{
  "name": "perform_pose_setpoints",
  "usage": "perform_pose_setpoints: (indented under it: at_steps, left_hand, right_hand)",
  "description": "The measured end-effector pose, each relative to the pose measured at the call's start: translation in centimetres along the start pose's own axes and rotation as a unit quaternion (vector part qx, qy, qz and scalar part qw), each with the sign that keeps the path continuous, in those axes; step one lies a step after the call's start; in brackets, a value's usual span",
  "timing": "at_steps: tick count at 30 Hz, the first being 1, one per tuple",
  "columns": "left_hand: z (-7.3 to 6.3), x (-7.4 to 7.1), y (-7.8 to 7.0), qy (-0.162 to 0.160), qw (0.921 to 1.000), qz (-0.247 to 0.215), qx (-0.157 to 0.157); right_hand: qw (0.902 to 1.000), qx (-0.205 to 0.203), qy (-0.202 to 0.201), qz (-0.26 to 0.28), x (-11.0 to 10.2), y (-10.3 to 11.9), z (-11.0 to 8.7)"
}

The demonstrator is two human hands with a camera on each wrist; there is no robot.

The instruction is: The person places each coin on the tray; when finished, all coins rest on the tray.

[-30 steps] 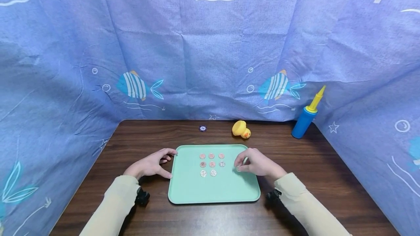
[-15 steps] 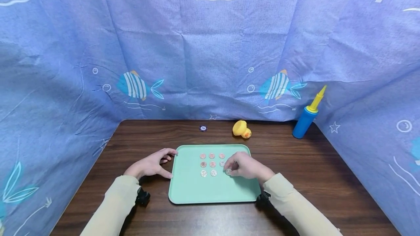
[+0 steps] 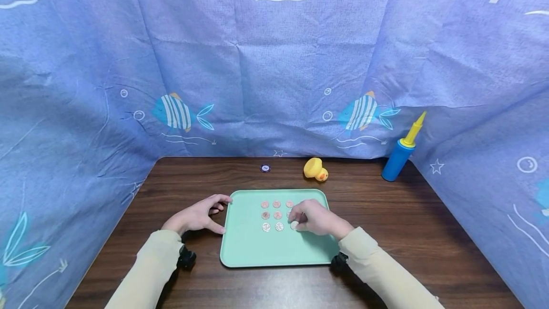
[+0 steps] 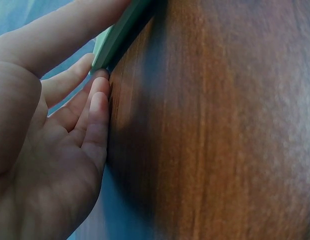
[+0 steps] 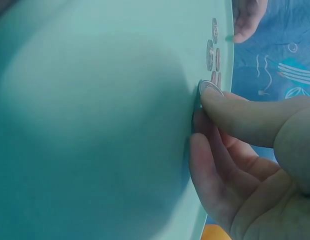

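A mint-green tray [image 3: 274, 254] lies on the table. My left hand [image 3: 195, 215] rests at its left edge, thumb and fingertips spread along the rim; the left wrist view shows relaxed fingers [image 4: 97, 112] low beside it. On the tray sit copper coins [image 3: 277, 204] in a far row and part of a middle row. Nearer me are two silver coins [image 3: 272, 227] side by side. My right hand [image 3: 317, 218] pinches another silver coin [image 5: 203, 86] between thumb and finger, just right of those two, tilted close over the tray. It partly hides the middle row's silver coin.
Behind the tray are a dark poker chip [image 3: 265, 168] and a tipped yellow rubber duck [image 3: 315, 169]. A blue and yellow hand pump [image 3: 399, 156] stands at the back right corner. Blue fish-print cloth [image 3: 274, 70] hangs around the table.
My right hand has moved left across the tray with the silver coin, from near the right rim to beside the two near silver coins. My left hand has stayed put.
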State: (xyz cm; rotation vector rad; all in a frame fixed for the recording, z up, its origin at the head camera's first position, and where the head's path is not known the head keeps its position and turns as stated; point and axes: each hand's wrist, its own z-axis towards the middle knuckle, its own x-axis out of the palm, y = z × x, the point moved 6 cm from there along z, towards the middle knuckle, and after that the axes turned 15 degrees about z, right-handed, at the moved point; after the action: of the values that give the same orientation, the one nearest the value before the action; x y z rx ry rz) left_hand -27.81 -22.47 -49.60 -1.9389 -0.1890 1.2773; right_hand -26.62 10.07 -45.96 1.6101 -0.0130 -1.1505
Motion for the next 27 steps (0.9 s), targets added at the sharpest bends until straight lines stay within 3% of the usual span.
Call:
perform_pose_setpoints:
  at_steps: [10,27]
  left_hand:
    - [0.01,-0.03,0.04,0.001,1.0,0.005,0.002]
    - [0.01,-0.04,0.19,-0.001,1.0,0.0,0.003]
  right_hand:
    - [0.9992,0.008,-0.015,-0.037,0.19,-0.05,0.3]
    - [0.9989,0.033,-0.006,-0.033,0.37,-0.25,0.57]
